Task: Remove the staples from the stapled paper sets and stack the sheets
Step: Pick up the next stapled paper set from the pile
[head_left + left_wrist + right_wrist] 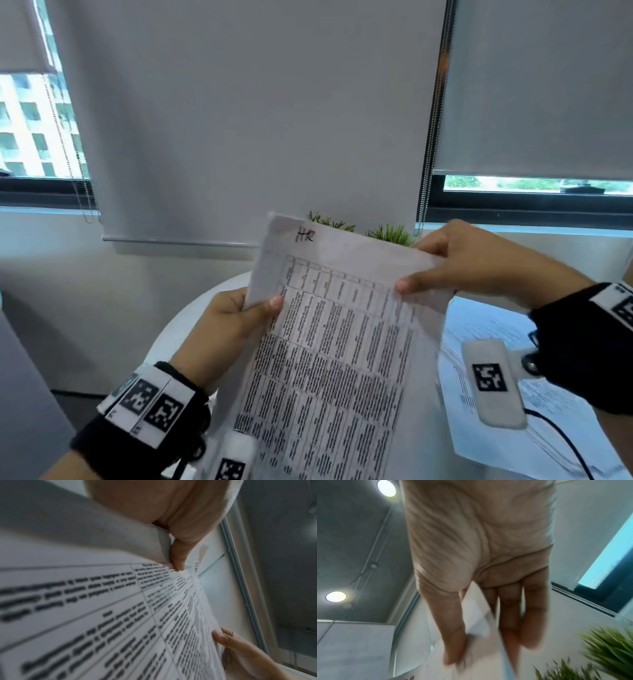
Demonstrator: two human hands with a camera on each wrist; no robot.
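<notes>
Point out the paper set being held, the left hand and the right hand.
paper set point(335, 359), head view, on the printed table in the middle of the top sheet.
left hand point(226, 322), head view, on the back of the hand.
right hand point(466, 263), head view, on the back of the hand.

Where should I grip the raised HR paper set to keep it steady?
Keep both top corners: left hand pinches the folded left corner of the paper set from the left; right hand pinches the right corner from the right. The sheets hang limp below.
</notes>
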